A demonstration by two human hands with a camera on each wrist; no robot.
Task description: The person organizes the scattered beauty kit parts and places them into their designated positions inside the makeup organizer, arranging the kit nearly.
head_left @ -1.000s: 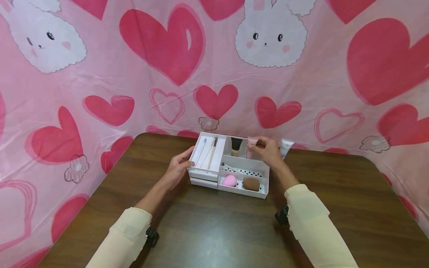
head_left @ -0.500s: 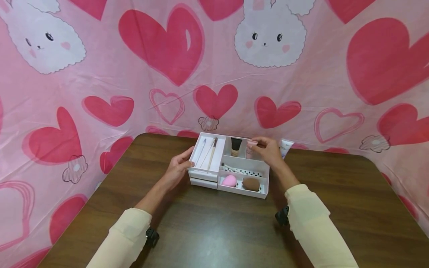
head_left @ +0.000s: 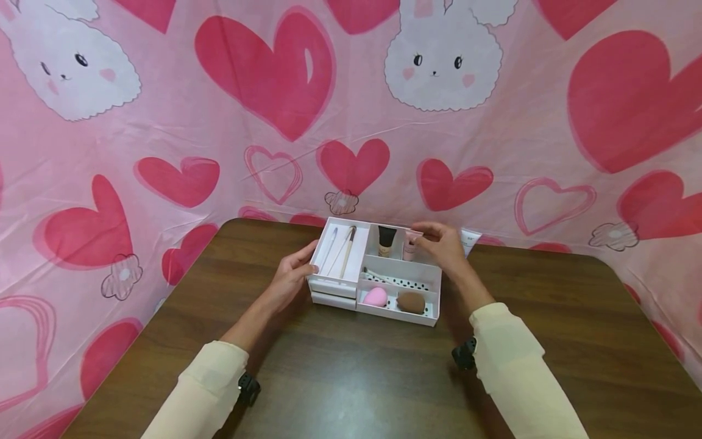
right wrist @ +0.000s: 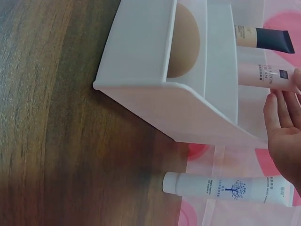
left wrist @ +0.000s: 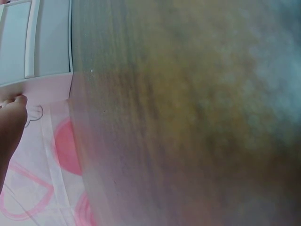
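A white makeup organizer [head_left: 397, 268] with compartments and two small drawers stands towards the table's back. My left hand [head_left: 293, 268] grips its left side, thumb on the rim and fingers along the outer wall. In a back right compartment a pink cream tube [right wrist: 268, 77] stands upright beside a black-capped foundation tube [head_left: 386, 241]. My right hand [head_left: 443, 244] is at the pink tube's top end, fingers loosely extended; in the right wrist view the fingertips [right wrist: 271, 106] lie just beside the tube. Brushes [head_left: 347, 253] lie in the left tray.
A pink makeup sponge [head_left: 375, 296] and a brown one [head_left: 411, 302] sit in the front compartment. A white tube [right wrist: 230, 188] stands on the wooden table [head_left: 351, 378] to the organizer's right. Behind hangs a pink heart-print cloth [head_left: 373, 122].
The pink tube has sunk slightly into its compartment. My right hand has shifted a little to the right and loosened from it. My left hand stays on the organizer.
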